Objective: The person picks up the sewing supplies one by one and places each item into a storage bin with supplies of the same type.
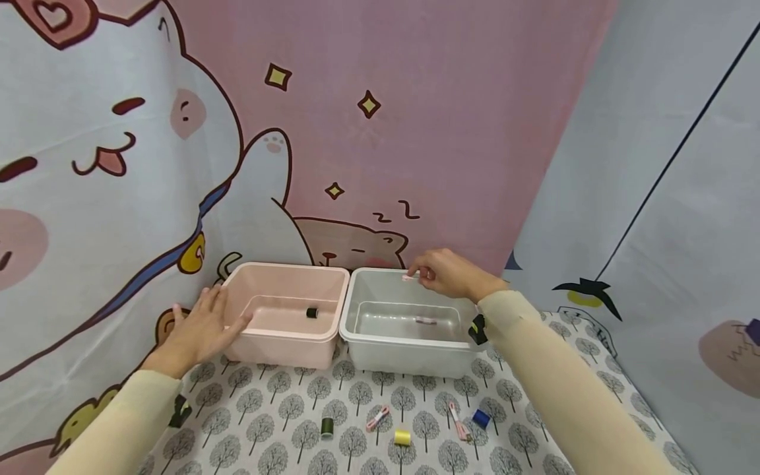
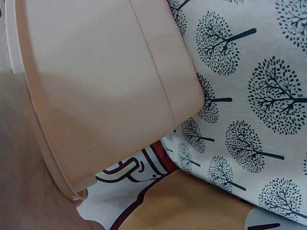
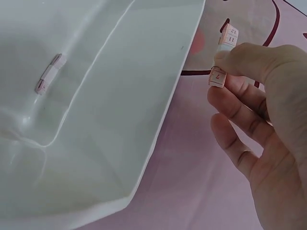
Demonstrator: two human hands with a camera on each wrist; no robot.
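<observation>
My right hand (image 1: 445, 272) pinches a folded pink tape measure (image 3: 218, 76) between thumb and fingers, over the back rim of the grey-white bin (image 1: 410, 342). Printed numbers show on its strip in the right wrist view. Inside that bin lies another folded tape measure (image 3: 49, 74). My left hand (image 1: 202, 326) rests at the left rim of the pink bin (image 1: 279, 348), its fingers spread and relaxed. A black thread spool (image 1: 312, 313) lies on the pink bin's floor.
On the tree-print cloth (image 1: 261, 432), in front of the bins, lie a dark green spool (image 1: 327, 427), a yellow spool (image 1: 402, 438), a blue spool (image 1: 480, 418) and two folded tape measures, one left (image 1: 377, 418) and one right (image 1: 458, 422). A cartoon-print curtain (image 1: 445, 132) hangs right behind the bins.
</observation>
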